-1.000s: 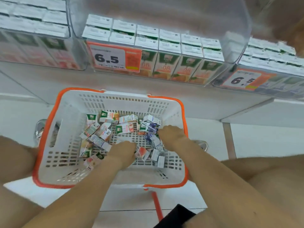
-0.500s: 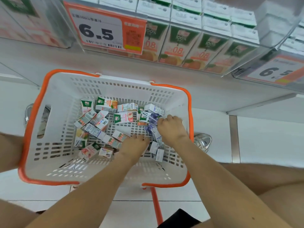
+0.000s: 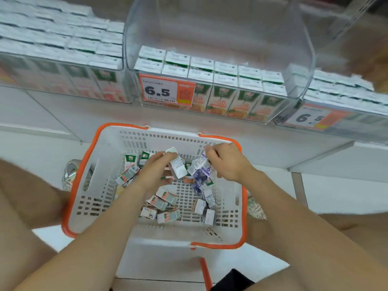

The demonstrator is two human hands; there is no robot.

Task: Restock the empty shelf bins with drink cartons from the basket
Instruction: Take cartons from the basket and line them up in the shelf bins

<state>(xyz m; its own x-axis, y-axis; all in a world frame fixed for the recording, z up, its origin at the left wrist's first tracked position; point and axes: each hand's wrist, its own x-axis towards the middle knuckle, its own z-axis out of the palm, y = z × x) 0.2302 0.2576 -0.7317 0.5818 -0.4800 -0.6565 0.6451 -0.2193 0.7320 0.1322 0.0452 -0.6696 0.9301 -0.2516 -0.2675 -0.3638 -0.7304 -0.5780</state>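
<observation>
Clear shelf bin far centre, orange-juice cartons only along its near edge. White orange-rimmed basket below, nearer. Left hand curls round a white carton over the basket; right hand pinches a purple carton just right of it. Loose cartons litter the basket floor.

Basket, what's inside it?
Small drink cartons lie loose inside. The left hand grips a white carton, the right hand a purple carton. Anything under the hands is hidden.

One basket, three shelf bins, two price tags, two hands
</observation>
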